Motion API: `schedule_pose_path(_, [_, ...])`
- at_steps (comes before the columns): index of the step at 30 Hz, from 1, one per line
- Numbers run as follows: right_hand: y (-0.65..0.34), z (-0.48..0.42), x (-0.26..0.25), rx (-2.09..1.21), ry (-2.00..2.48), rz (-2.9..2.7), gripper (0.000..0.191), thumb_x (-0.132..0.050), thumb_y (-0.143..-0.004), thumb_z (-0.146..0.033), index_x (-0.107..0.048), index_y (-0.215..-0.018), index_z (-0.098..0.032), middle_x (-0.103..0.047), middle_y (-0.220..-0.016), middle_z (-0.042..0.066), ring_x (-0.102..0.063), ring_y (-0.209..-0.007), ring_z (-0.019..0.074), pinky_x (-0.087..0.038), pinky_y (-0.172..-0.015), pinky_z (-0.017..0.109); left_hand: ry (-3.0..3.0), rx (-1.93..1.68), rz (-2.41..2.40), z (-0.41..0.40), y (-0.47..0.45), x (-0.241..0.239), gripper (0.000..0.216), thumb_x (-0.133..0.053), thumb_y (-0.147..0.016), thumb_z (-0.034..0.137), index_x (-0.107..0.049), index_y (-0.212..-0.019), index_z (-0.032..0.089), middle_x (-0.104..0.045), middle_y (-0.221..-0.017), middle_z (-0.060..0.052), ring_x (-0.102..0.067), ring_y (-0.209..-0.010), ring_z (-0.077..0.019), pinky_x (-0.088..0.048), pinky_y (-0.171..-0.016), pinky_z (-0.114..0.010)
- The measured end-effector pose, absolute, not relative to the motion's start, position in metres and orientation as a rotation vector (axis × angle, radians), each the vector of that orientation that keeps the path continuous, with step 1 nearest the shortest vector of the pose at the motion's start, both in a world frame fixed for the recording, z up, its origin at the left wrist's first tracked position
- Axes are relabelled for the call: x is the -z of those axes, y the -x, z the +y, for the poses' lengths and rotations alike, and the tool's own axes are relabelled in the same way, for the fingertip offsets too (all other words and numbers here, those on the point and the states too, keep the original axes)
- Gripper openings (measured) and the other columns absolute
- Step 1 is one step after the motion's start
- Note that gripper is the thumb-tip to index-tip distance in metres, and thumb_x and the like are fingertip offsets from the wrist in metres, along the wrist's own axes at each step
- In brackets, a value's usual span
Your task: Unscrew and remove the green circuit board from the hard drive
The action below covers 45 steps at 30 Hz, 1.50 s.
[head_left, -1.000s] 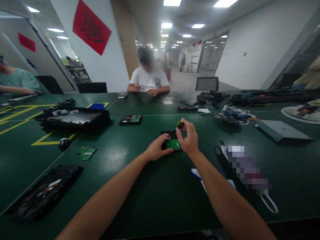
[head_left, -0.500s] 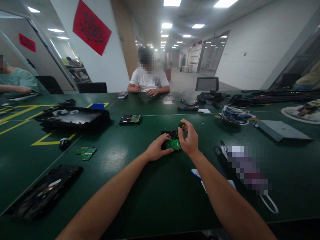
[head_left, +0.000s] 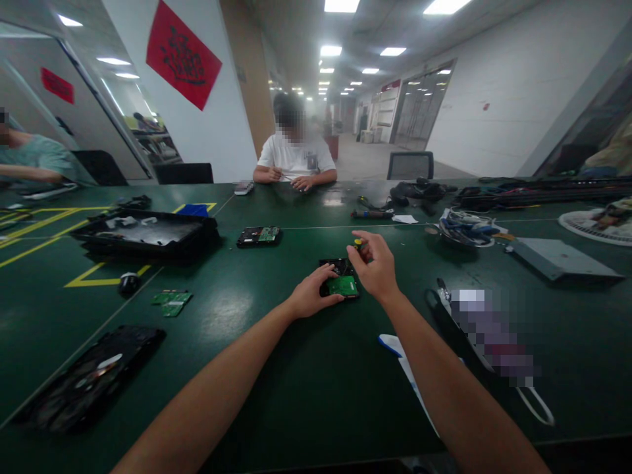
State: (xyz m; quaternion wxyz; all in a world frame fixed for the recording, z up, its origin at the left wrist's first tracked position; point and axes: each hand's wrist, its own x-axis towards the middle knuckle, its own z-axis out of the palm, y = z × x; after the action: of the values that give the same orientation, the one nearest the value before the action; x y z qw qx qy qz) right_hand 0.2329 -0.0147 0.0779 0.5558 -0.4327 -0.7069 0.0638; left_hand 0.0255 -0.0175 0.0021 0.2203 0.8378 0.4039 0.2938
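A black hard drive with a green circuit board (head_left: 342, 285) lies on the dark green table in front of me. My left hand (head_left: 316, 289) grips its left side, with the thumb along the near edge and the fingers over the far part. Just above the drive's right side, my right hand (head_left: 378, 266) holds a small screwdriver (head_left: 358, 244) with a yellow and dark handle. The index finger is raised off the handle. Most of the screwdriver is hidden by the fingers, and I cannot tell whether its tip touches the drive.
Another hard drive (head_left: 259, 236) and loose green circuit boards (head_left: 172, 301) lie left. A black tray (head_left: 148, 230) and black casing (head_left: 93, 382) sit farther left. On the right are a pouch (head_left: 494, 336), a cable bundle (head_left: 464, 227) and a grey metal box (head_left: 563, 257). A person (head_left: 296, 158) sits opposite.
My right hand has shifted slightly right, its index finger lifting and its grip on the screwdriver loosening. My left hand stays on the hard drive.
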Motion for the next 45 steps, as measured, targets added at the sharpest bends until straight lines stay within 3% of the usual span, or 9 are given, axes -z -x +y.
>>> schedule_pose_path(4, [-0.232, -0.014, -0.085, -0.267, 1.067, -1.708, 0.027, -0.061, -0.093, -0.042, -0.069, -0.111, -0.024, -0.066, -0.109, 0.007, -0.061, -0.071, 0.0154, -0.054, -0.071, 0.032, -2.305, -0.825, 1.121, -0.018, -0.025, -0.002, 0.062, -0.075, -0.081, 0.054, -0.058, -0.132, 0.024, -0.048, -0.155, -0.011, -0.037, -0.149, -0.0296, -0.033, -0.122, -0.05])
schedule_pose_path(11, [-0.234, -0.013, -0.094, -0.452, 1.098, -1.725, 0.035, -0.043, -0.102, -0.045, -0.066, -0.113, -0.022, -0.071, -0.094, 0.004, -0.065, -0.066, 0.014, -0.051, -0.069, 0.029, -2.288, -0.837, 1.107, -0.018, -0.026, -0.003, 0.06, -0.077, -0.08, 0.05, -0.059, -0.132, 0.026, -0.049, -0.154, -0.011, -0.038, -0.149, -0.0309, -0.033, -0.122, -0.051])
schedule_pose_path(17, [-0.237, -0.01, -0.109, -0.365, 1.191, -1.774, 0.026, -0.054, -0.095, -0.043, -0.068, -0.094, -0.02, -0.072, -0.094, 0.005, -0.066, -0.075, 0.0165, -0.049, -0.072, 0.029, -2.277, -0.819, 1.114, -0.019, -0.025, -0.006, 0.061, -0.077, -0.081, 0.051, -0.059, -0.133, 0.026, -0.049, -0.154, -0.011, -0.038, -0.149, -0.0316, -0.033, -0.121, -0.053])
schedule_pose_path(22, [-0.239, -0.009, -0.126, -0.38, 1.297, -1.866, 0.017, -0.06, -0.088, -0.035, -0.067, -0.084, -0.02, -0.071, -0.082, 0.004, -0.065, -0.072, 0.0172, -0.047, -0.069, 0.029, -2.279, -0.817, 1.11, -0.022, -0.026, -0.009, 0.059, -0.076, -0.081, 0.051, -0.059, -0.132, 0.026, -0.049, -0.154, -0.011, -0.038, -0.149, -0.0312, -0.034, -0.121, -0.052])
schedule_pose_path(29, [-0.229, -0.012, -0.151, -0.429, 1.21, -2.142, 0.015, -0.057, -0.086, -0.024, -0.07, -0.092, -0.019, -0.073, -0.088, 0.005, -0.063, -0.072, 0.0163, -0.046, -0.07, 0.03, -2.295, -0.823, 1.106, -0.021, -0.027, -0.007, 0.061, -0.075, -0.081, 0.053, -0.057, -0.133, 0.026, -0.048, -0.155, -0.011, -0.036, -0.149, -0.0308, -0.032, -0.122, -0.051])
schedule_pose_path(36, [-0.23, -0.002, -0.166, -0.36, 1.182, -2.332, 0.014, -0.059, -0.087, -0.026, -0.071, -0.089, -0.019, -0.074, -0.094, 0.006, -0.064, -0.081, 0.018, -0.045, -0.074, 0.031, -2.298, -0.807, 1.119, -0.02, -0.025, -0.008, 0.06, -0.074, -0.082, 0.056, -0.058, -0.132, 0.026, -0.045, -0.158, -0.01, -0.035, -0.15, -0.0293, -0.031, -0.123, -0.05])
schedule_pose_path(45, [-0.245, -0.005, -0.163, -0.632, 1.156, -2.241, 0.014, -0.064, -0.088, -0.033, -0.069, -0.09, -0.02, -0.073, -0.085, 0.003, -0.062, -0.057, 0.0129, -0.046, -0.058, 0.027, -2.293, -0.818, 1.103, -0.02, -0.026, -0.006, 0.061, -0.075, -0.081, 0.053, -0.056, -0.134, 0.027, -0.047, -0.156, -0.01, -0.034, -0.151, -0.03, -0.032, -0.122, -0.052])
